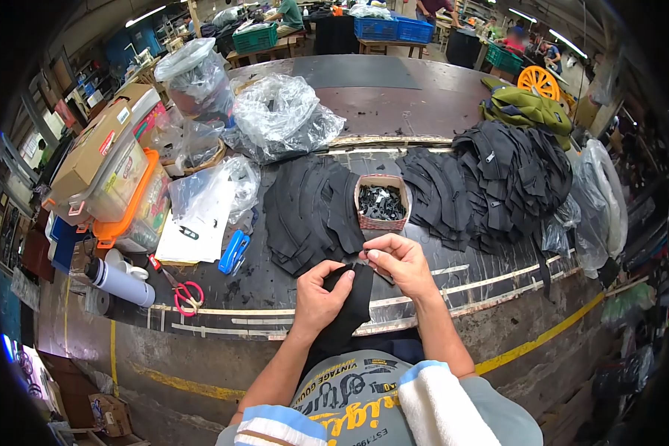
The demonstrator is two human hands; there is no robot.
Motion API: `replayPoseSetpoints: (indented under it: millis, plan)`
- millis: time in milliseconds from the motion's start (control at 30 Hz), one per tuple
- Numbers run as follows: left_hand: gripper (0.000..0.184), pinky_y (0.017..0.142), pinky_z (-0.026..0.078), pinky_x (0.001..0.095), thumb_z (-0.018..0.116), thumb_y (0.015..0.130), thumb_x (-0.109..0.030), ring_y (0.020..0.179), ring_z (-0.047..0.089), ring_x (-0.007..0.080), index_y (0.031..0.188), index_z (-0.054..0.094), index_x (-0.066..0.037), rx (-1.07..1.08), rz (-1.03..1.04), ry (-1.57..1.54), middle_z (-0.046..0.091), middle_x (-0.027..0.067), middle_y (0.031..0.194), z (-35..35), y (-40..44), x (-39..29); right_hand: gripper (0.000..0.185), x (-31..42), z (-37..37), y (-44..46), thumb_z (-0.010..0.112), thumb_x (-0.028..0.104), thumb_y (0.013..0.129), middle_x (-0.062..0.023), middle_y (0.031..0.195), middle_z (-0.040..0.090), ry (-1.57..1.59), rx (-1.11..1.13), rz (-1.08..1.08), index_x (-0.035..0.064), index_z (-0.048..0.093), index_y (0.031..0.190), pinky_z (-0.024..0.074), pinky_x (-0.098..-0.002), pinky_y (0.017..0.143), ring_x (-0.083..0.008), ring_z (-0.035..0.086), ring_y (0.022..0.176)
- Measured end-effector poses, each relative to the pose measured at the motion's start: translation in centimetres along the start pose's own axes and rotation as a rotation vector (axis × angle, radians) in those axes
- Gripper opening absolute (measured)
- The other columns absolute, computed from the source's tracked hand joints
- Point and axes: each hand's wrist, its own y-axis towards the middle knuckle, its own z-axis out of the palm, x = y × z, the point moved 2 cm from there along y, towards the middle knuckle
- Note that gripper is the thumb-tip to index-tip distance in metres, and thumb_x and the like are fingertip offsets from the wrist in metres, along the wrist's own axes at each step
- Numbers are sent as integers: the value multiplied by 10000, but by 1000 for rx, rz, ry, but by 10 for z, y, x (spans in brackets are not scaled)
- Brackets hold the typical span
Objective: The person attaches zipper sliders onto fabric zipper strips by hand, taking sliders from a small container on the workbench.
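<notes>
Near the table's front edge, my left hand is closed on a strip of black fabric, which hangs down toward my lap. My right hand is just to its right, thumb and forefinger pinched at the fabric's upper end; what they pinch is too small to make out. Just beyond my hands stands a small patterned box full of small black and silver pieces. A pile of black fabric strips lies left of the box, and another pile lies to its right.
Red-handled scissors, a blue stapler, a bottle and papers are at the left. Plastic bins and clear bags stand behind them. A heap of black pieces and a green bag are at the right. People work far back.
</notes>
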Motion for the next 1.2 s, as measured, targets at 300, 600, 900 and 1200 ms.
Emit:
replayPoseSetpoints:
  millis: [300, 600, 900, 1200]
  plan:
    - [103, 622, 451, 217, 705, 893, -66, 655, 529, 81, 945, 720, 22, 17, -8, 5, 684, 9, 779, 1, 1, -3, 163, -5, -4, 2, 704, 2, 931, -38, 891, 721, -24, 21, -49, -13, 721, 1092, 483, -161, 675, -49, 597, 729]
    - [122, 660, 449, 201, 718, 892, -59, 693, 531, 68, 970, 715, 34, 9, -7, 22, 689, 1, 818, -2, 2, -4, 190, 3, 3, -2, 684, -22, 914, -22, 865, 701, -63, 10, -12, -3, 726, 1098, 460, -157, 664, -47, 581, 715]
    - [110, 650, 451, 195, 739, 874, -51, 681, 536, 62, 939, 728, 37, 3, -32, -49, 696, -3, 799, -2, 4, -5, 164, 2, 7, 2, 669, -25, 918, -13, 807, 676, -113, -15, -57, -13, 745, 1063, 356, -140, 585, -24, 491, 639]
    - [101, 612, 437, 198, 746, 858, -54, 649, 520, 64, 912, 732, 30, -3, -11, -31, 688, -3, 759, 1, 3, -3, 138, 2, 7, 0, 670, -21, 908, -9, 816, 691, -213, -1, -74, -19, 757, 1017, 380, -150, 629, -34, 511, 681]
